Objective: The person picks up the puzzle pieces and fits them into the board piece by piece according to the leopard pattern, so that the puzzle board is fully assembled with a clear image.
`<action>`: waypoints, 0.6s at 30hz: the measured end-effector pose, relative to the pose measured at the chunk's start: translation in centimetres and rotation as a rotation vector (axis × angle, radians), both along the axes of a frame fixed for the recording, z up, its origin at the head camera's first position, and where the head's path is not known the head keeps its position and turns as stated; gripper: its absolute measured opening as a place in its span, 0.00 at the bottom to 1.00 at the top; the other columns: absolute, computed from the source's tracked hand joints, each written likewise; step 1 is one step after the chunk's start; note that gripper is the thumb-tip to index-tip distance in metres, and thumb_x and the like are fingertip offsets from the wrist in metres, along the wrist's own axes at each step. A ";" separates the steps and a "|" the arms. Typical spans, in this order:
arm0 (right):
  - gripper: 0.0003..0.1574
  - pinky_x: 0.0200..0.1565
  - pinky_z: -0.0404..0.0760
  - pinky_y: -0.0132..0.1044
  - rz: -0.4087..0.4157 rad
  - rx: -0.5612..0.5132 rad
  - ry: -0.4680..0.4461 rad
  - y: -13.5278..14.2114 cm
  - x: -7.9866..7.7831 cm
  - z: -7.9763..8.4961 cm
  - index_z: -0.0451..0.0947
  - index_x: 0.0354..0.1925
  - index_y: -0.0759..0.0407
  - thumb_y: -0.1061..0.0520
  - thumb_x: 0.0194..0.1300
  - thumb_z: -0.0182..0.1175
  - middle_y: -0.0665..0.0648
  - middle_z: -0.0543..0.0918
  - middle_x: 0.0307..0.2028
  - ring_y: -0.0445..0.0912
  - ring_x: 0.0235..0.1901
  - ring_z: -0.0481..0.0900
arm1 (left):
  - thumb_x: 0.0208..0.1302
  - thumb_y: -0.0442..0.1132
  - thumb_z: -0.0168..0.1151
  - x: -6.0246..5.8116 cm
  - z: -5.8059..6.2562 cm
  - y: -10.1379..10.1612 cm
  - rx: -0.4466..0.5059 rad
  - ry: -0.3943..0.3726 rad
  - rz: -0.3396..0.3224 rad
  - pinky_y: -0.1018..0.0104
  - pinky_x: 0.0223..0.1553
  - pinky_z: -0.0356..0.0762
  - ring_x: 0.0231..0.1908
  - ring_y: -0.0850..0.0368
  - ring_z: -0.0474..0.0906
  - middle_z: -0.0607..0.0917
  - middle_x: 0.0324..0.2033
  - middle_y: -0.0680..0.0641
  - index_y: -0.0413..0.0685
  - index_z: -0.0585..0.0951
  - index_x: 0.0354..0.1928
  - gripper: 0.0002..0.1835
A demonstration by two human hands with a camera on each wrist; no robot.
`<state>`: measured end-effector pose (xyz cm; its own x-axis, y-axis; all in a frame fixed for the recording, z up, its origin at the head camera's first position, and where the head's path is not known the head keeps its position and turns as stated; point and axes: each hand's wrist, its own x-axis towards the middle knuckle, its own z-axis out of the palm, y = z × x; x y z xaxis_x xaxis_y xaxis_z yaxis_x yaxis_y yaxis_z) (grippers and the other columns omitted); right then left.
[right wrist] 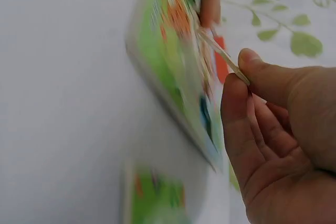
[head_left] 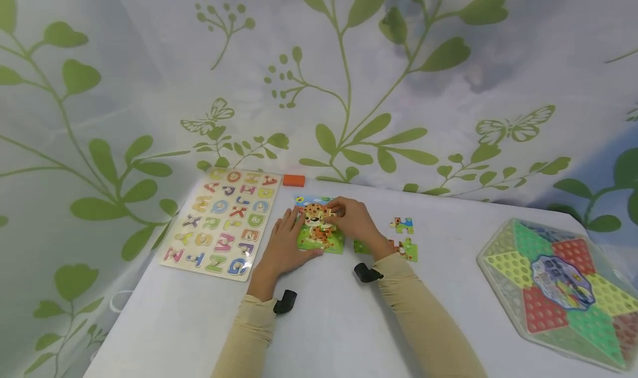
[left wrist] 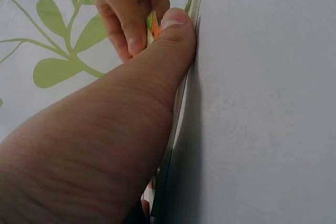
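Beige sleeves (head_left: pixel 428 317) lead to a leopard puzzle (head_left: pixel 320 236) on the white table (head_left: pixel 324 317), the left hand (head_left: pixel 288 248) spread along its left side, the right hand (head_left: pixel 356 223) pinching a piece (right wrist: pixel 226 58) above it, loose pieces (head_left: pixel 407 250) to its right.

Worn are creased beige long sleeves (head_left: pixel 428 317) and two small, rounded black wrist devices (head_left: pixel 368 273).
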<state>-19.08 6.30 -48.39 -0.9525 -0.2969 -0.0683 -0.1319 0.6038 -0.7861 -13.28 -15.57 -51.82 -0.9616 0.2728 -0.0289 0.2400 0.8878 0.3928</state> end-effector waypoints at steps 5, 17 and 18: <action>0.22 0.50 0.86 0.46 -0.023 0.021 0.008 -2.5 -0.4 -0.6 0.83 0.56 0.55 0.50 0.67 0.70 0.58 0.88 0.50 0.51 0.50 0.86 | 0.60 0.71 0.64 0.0 0.2 -0.1 -0.008 0.017 -0.020 0.41 0.81 0.46 0.82 0.43 0.42 0.50 0.82 0.44 0.44 0.54 0.81 0.58; 0.23 0.55 0.85 0.46 -0.068 0.162 -0.021 -4.9 -0.2 0.8 0.83 0.58 0.61 0.52 0.68 0.68 0.60 0.88 0.52 0.52 0.53 0.85 | 0.60 0.71 0.64 0.1 0.3 -0.1 0.013 0.016 -0.015 0.41 0.80 0.46 0.82 0.43 0.42 0.50 0.82 0.44 0.44 0.55 0.80 0.57; 0.23 0.58 0.83 0.47 -0.072 0.177 -0.019 -5.0 -0.2 0.9 0.83 0.58 0.61 0.52 0.68 0.68 0.60 0.88 0.51 0.52 0.53 0.85 | 0.60 0.71 0.64 0.1 0.3 -0.1 0.013 0.017 -0.015 0.41 0.80 0.46 0.82 0.43 0.42 0.50 0.82 0.44 0.44 0.55 0.80 0.57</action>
